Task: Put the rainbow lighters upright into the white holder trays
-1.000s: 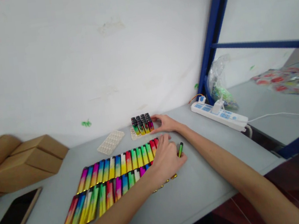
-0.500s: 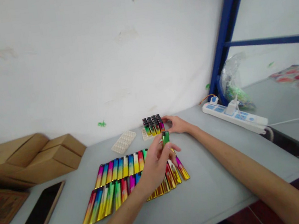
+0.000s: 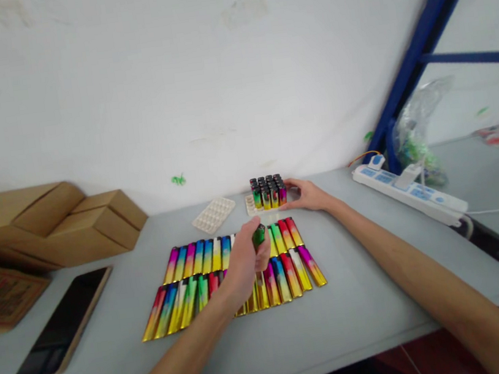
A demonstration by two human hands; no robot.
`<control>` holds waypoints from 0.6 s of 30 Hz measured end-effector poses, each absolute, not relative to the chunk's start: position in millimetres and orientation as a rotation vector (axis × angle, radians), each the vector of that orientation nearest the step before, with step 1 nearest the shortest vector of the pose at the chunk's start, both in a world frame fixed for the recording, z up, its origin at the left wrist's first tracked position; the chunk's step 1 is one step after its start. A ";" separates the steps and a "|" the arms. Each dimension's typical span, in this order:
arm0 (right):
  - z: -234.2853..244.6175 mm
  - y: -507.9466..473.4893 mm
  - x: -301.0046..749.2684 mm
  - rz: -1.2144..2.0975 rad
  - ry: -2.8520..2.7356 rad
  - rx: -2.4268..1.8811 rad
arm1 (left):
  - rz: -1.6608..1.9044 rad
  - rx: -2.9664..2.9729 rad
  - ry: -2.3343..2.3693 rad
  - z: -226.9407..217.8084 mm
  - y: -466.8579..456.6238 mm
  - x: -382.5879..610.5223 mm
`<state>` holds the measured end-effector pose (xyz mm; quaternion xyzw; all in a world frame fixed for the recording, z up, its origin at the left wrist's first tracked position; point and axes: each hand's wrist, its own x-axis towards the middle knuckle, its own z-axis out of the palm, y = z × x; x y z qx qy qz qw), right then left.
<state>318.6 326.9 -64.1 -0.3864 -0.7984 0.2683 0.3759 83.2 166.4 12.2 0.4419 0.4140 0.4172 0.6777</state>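
My left hand [image 3: 246,254] is closed around a green lighter [image 3: 260,235] with a black top, held above the rows of lighters. Beneath it, two slanted rows of shiny multicolored lighters [image 3: 191,300] lie on the table; my hand and forearm hide part of both rows. Farther back, a block of lighters [image 3: 269,191] stands upright with black tops, packed in a pale tray [image 3: 250,205]. Against the right side of that block rests my right hand [image 3: 305,194], thumb and fingers apart. A second pale tray [image 3: 214,215] with molded cells lies to the left of the block.
Cardboard boxes [image 3: 51,230] stand at the left, with a black-screened phone or tablet [image 3: 60,325] in front. At the right lie a white power strip [image 3: 410,192] with plugs and a plastic bag [image 3: 421,125] by a blue metal frame [image 3: 417,58]. A white wall rises behind.
My left hand with the green lighter has come down and toward me, its fingers closing more around it. My right hand stays beside the standing lighters. The camera view has tilted and shifted.
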 end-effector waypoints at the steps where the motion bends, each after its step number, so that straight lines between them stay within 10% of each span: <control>1: -64.2 326.9 318.7 0.686 -2.042 -0.988 | 0.947 0.992 0.956 11.3 166.3 83.8; 18: -67.0 329.6 319.1 0.673 -2.050 -0.986 | 0.901 0.990 0.976 0.5 166.2 86.2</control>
